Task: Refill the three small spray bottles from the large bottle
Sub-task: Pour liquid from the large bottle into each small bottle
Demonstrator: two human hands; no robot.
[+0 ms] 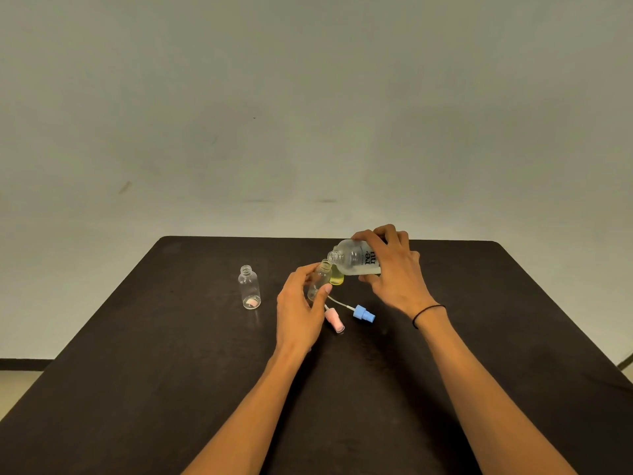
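The right hand (394, 269) grips the large bottle (356, 258) from above, fingers curled round its body, and holds it tipped nearly on its side above the table (137, 371), its open neck pointing left and slightly down. A little clear liquid lies along the lower side of the large bottle. The left hand (301, 303) holds 1 small clear bottle (319, 281), thumb and fingers pinching its sides, tilted so its open mouth sits just below the large bottle's neck. Behind this small bottle, partly hidden, stands another small bottle (337, 278) with yellowish liquid in its base. A third small bottle (249, 286) stands upright and uncapped well to the left, apart from both hands, with something pink showing at its bottom. On the table between the hands lie 2 spray caps: a pink one (334, 320) close to the left hand and a blue one (363, 313) with its white dip tube stretched toward the left hand. A black band (428, 313) circles the right wrist.
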